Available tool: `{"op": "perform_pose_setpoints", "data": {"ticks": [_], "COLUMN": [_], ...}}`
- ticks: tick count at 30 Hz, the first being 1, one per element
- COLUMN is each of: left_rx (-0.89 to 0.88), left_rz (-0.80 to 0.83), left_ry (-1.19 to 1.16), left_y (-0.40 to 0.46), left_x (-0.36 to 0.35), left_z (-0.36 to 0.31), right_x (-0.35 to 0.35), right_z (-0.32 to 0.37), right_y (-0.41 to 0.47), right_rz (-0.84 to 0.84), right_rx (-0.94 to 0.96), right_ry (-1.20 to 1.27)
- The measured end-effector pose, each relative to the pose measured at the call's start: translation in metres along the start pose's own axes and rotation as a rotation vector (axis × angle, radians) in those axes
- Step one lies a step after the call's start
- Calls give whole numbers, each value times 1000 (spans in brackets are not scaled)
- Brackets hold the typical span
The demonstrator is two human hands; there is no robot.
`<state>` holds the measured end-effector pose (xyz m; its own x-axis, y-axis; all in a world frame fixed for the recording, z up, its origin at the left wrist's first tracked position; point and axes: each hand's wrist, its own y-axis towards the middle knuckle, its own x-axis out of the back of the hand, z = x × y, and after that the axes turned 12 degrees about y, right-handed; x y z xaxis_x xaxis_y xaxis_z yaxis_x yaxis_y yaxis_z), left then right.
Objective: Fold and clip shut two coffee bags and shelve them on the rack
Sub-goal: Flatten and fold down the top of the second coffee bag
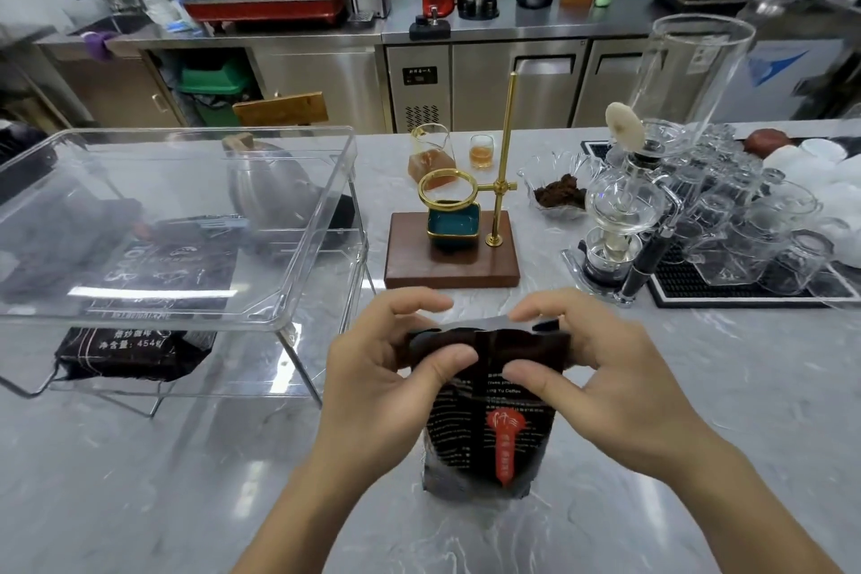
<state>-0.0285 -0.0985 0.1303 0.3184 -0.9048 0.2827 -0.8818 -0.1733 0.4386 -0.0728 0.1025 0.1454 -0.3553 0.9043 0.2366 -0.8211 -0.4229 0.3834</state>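
Observation:
A black coffee bag (pixel 489 429) with a red emblem stands upright on the marble counter in front of me. My left hand (pixel 372 368) and my right hand (pixel 601 368) pinch its top edge from both sides, folding it over. To the left stands a clear acrylic rack (pixel 289 294) with a tray-like top shelf. Under it lies a second black coffee bag (pixel 126 352) with white print. A dark clip-like object (pixel 209 224) shows through the rack's top shelf; I cannot tell exactly what it is.
A wooden pour-over stand (pixel 452 261) with a brass ring stands just beyond the bag. At the right are a glass siphon brewer (pixel 619 219), a bowl of coffee grounds (pixel 559 196) and several glass cups on a black mat (pixel 745 284). A steel kettle (pixel 275 182) sits behind the rack.

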Motion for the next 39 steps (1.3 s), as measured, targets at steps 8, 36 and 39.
{"op": "perform_pose_setpoints", "data": {"ticks": [8, 36, 39], "left_rx": [131, 393, 408], "left_rz": [-13, 281, 289], "left_ry": [-149, -95, -103], "left_y": [1, -20, -19], "left_x": [-9, -31, -30], "left_z": [10, 76, 78], "right_x": [-5, -32, -27], "right_z": [-6, -81, -81], "right_y": [-1, -12, -13], "right_rz": [-102, -257, -159], "right_rx": [-28, -388, -445], "right_ry": [126, 283, 376]}}
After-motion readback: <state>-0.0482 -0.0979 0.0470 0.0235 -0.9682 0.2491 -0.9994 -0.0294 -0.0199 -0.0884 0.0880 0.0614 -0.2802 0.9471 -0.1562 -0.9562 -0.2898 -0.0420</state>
